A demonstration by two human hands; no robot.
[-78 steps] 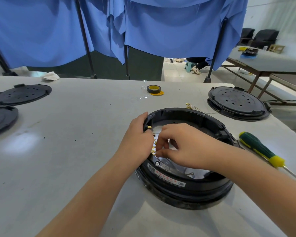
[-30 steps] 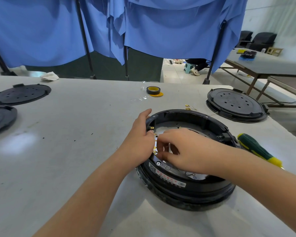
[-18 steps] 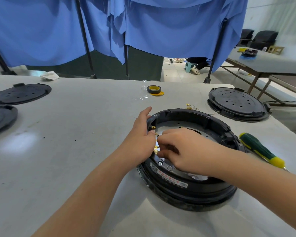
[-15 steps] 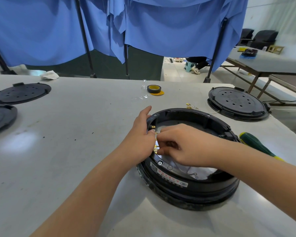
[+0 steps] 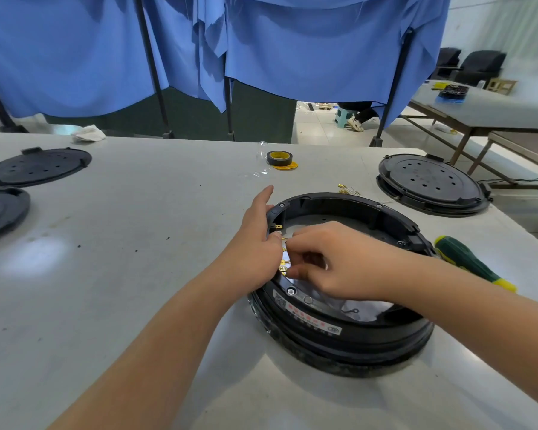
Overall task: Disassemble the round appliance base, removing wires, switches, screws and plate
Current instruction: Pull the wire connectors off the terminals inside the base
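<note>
Both hands at round base (image 5: 339, 330), lying flat, open side up

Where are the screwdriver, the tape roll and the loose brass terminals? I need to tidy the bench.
screwdriver (image 5: 460, 255), head view, on its green handle.
tape roll (image 5: 279, 158), head view, on its black outer side.
loose brass terminals (image 5: 344, 189), head view, on the small cluster behind the base.

A single head-worn wide-angle camera looks forward and down, close over the white table (image 5: 137, 243), toward blue curtains (image 5: 292, 41).
</note>
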